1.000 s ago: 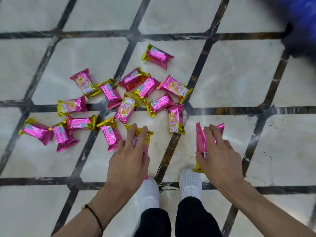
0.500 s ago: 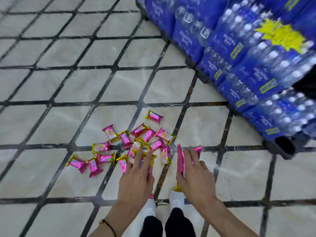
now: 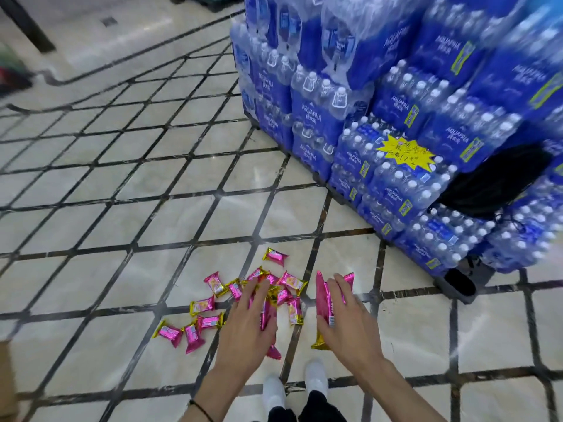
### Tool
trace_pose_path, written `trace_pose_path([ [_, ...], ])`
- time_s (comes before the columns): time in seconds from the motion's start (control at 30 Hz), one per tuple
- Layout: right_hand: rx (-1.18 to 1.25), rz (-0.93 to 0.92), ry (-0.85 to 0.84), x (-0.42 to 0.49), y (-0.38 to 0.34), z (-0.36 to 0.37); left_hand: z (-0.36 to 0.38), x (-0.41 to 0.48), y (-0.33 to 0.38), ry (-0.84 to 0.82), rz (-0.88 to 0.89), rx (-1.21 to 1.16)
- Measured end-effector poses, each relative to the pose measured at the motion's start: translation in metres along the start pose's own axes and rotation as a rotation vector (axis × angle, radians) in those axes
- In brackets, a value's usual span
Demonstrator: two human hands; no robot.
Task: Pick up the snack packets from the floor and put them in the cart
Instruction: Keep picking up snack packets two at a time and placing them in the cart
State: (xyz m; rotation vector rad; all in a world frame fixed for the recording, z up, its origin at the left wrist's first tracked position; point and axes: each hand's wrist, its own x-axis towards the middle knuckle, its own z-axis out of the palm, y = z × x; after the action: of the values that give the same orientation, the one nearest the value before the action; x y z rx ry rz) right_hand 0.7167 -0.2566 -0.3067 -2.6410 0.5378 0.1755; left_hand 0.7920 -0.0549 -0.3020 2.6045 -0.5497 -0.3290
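Observation:
Several pink and gold snack packets (image 3: 210,304) lie scattered on the tiled floor in front of my feet. My left hand (image 3: 248,327) holds a pink packet (image 3: 266,313) under its palm and fingers, raised above the pile. My right hand (image 3: 347,321) grips a few pink packets (image 3: 323,296) stacked upright, with a gold end (image 3: 320,342) sticking out below the thumb. One packet (image 3: 275,256) lies apart at the far edge of the pile. No cart is in view.
A tall stack of blue shrink-wrapped water bottle packs (image 3: 396,123) on a dark pallet stands to the right, with a yellow price sign (image 3: 402,155). My white shoes (image 3: 274,394) stand just behind the pile. Tiled floor stretches away to the left.
The view has lifted from the floor, bringing the water stack into sight. Both hands have risen from the pile, still holding their packets.

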Motion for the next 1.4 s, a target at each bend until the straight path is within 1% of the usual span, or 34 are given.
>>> trace_pose_path([
  [0.2, -0.023, 0.015, 0.106, -0.006, 0.001, -0.049, -0.031, 0.006, 0.04, 0.004, 0.092, 0.029],
  [0.3, -0.019, 0.023, 0.153, -0.009, 0.004, -0.07, -0.042, 0.012, 0.053, 0.034, 0.156, 0.034],
  [0.43, -0.031, 0.048, 0.203, -0.021, 0.004, -0.093, -0.055, 0.017, 0.064, 0.022, 0.222, 0.032],
  [0.53, -0.047, 0.092, 0.27, -0.035, 0.003, -0.103, -0.067, 0.023, 0.067, 0.013, 0.316, 0.044],
  [0.73, 0.002, 0.286, 0.377, -0.088, -0.001, -0.106, -0.08, 0.02, 0.085, -0.052, 0.519, 0.05],
  [0.83, 0.018, 0.39, 0.435, -0.128, -0.005, -0.103, -0.071, 0.014, 0.1, -0.115, 0.614, 0.038],
  [0.97, 0.013, 0.58, 0.496, -0.198, -0.003, -0.098, -0.046, -0.01, 0.132, -0.216, 0.81, 0.023],
  [1.1, 0.03, 0.786, 0.53, -0.275, 0.013, -0.086, -0.017, -0.056, 0.17, -0.34, 0.969, 0.018],
  [1.2, 0.046, 0.932, 0.589, -0.331, 0.022, -0.079, 0.002, -0.099, 0.201, -0.414, 1.084, 0.007],
  [1.3, 0.036, 1.041, 0.648, -0.388, 0.026, -0.074, 0.022, -0.149, 0.232, -0.461, 1.213, -0.013],
  [1.4, 0.062, 1.135, 0.712, -0.447, 0.032, -0.067, 0.046, -0.21, 0.26, -0.506, 1.296, 0.002],
])
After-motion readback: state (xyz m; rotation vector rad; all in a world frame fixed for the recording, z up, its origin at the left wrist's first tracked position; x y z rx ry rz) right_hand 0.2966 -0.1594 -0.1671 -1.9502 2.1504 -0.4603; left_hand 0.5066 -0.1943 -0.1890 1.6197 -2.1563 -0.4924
